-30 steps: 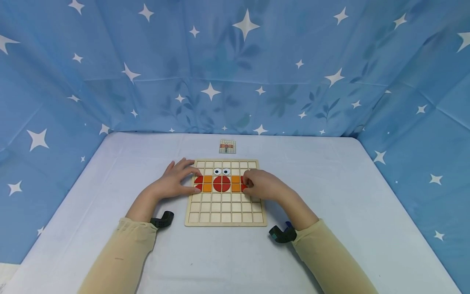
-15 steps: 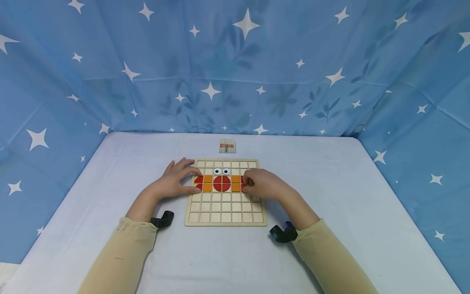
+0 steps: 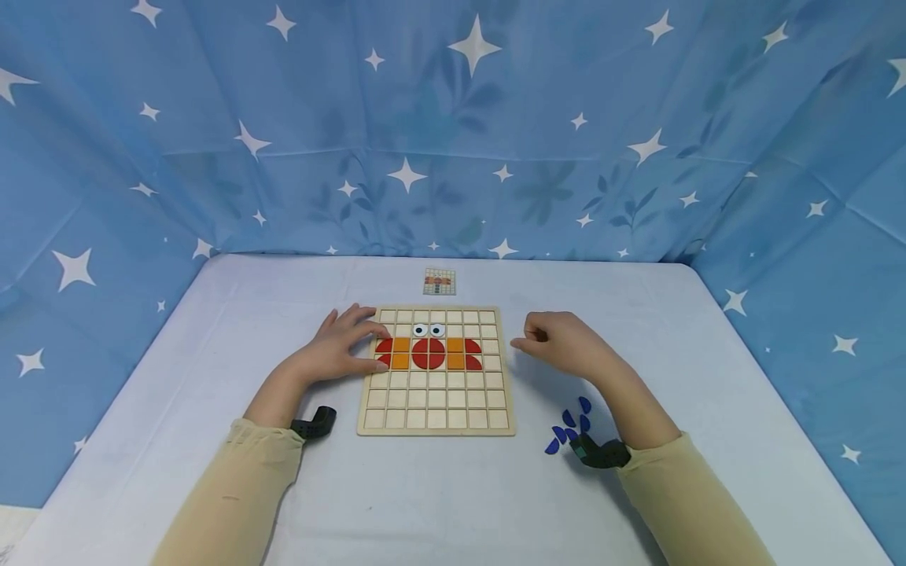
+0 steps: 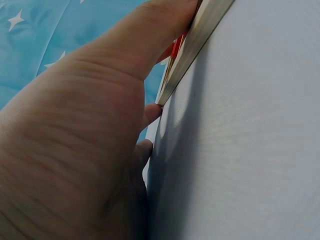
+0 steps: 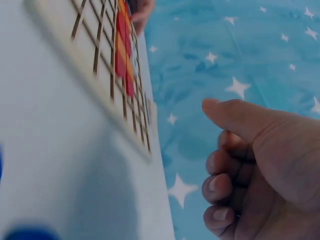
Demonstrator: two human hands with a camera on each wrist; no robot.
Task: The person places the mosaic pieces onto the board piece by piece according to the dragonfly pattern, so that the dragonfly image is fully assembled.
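A wooden grid board (image 3: 436, 398), presumably light, best edge-held, is touched by the relaxed left hand (image 3: 333, 347), the empty right hand (image 3: 569, 343) curled.

The table (image 3: 425, 503) had a white top with rounded far corners and faint creases. A pale wooden grid board (image 3: 436, 431) lay flat on it around the middle. Just beyond the board's far side, apart from it and near the table's far edge, lay a small card (image 3: 440, 282) printed with a grid and a coloured figure. To the right of the board's near corner, well clear of its edge, several dark blue half-round pieces (image 3: 569, 418) lay loosely clustered, some close together.
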